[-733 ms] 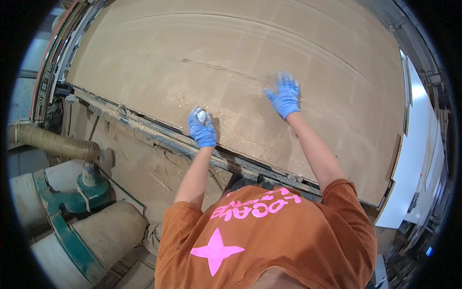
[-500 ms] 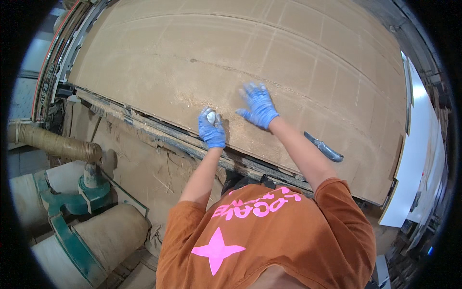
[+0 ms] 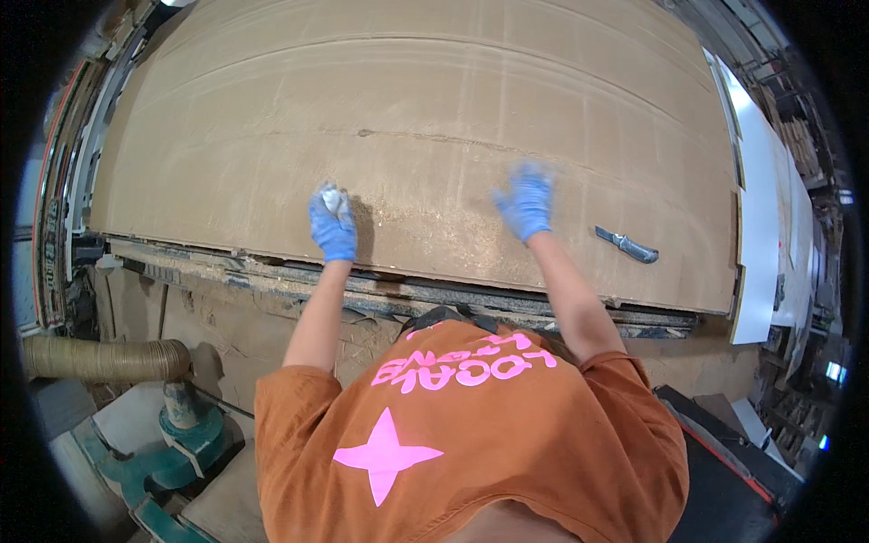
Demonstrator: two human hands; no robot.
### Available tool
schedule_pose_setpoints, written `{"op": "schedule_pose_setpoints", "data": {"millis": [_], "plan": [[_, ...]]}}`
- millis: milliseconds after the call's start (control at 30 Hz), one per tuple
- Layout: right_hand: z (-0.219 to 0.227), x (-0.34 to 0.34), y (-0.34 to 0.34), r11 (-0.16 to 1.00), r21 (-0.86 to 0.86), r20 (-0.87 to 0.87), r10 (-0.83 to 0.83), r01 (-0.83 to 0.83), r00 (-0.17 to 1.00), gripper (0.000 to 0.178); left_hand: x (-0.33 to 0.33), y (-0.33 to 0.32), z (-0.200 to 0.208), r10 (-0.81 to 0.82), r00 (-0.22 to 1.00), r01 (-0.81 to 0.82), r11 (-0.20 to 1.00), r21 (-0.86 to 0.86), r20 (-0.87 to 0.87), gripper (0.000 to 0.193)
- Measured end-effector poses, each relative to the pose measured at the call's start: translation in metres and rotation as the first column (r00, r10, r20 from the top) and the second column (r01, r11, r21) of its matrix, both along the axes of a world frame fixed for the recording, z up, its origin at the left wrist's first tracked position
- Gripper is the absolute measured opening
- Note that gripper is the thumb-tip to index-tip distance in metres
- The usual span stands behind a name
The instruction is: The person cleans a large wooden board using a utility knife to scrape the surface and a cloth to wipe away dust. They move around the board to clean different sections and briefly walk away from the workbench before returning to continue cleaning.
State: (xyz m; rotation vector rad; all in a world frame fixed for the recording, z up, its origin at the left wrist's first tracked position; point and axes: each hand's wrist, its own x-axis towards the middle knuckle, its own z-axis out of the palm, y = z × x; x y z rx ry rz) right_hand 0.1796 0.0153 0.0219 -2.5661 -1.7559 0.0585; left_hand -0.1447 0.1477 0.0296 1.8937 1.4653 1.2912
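Note:
Both my hands wear blue gloves. My left hand (image 3: 332, 228) is closed around a small whitish object (image 3: 334, 199) that shows between thumb and fingers, just over the near part of a broad tan board (image 3: 272, 100); its kind I cannot make out. To the right, my right hand (image 3: 527, 201) is open over the board, thumb apart, its fingertips blurred by motion. Pale sawdust and shavings (image 3: 434, 217) lie scattered between the two hands. A utility knife (image 3: 626, 244) with a dark grey handle rests on the board, right of my right hand.
A shallow groove (image 3: 425, 137) with a small dent crosses the board. White panels (image 3: 759, 217) stand past its right edge. Dusty rails (image 3: 272, 276) run under its near edge. At lower left are a ribbed tan hose (image 3: 109, 359) and green pipework (image 3: 195, 439).
My left hand has moved left with the whitish object still in it. My right hand has shifted right and slightly nearer. The whole view has turned a little.

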Motion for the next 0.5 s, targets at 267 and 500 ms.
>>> {"op": "schedule_pose_setpoints", "data": {"millis": [267,500], "plan": [[0.018,-0.035,0.002,0.967,0.251,-0.173,0.096,-0.051,0.98,0.073,-0.005,0.062,-0.016,0.083,0.995,-0.084,0.996,-0.024,-0.046,0.034],[-0.007,-0.015,-0.051,0.977,0.187,-0.074,-0.093,0.105,0.993,0.077,0.0,0.061,-0.019,0.031,0.999,-0.03,0.998,-0.057,0.022,0.034]]}}
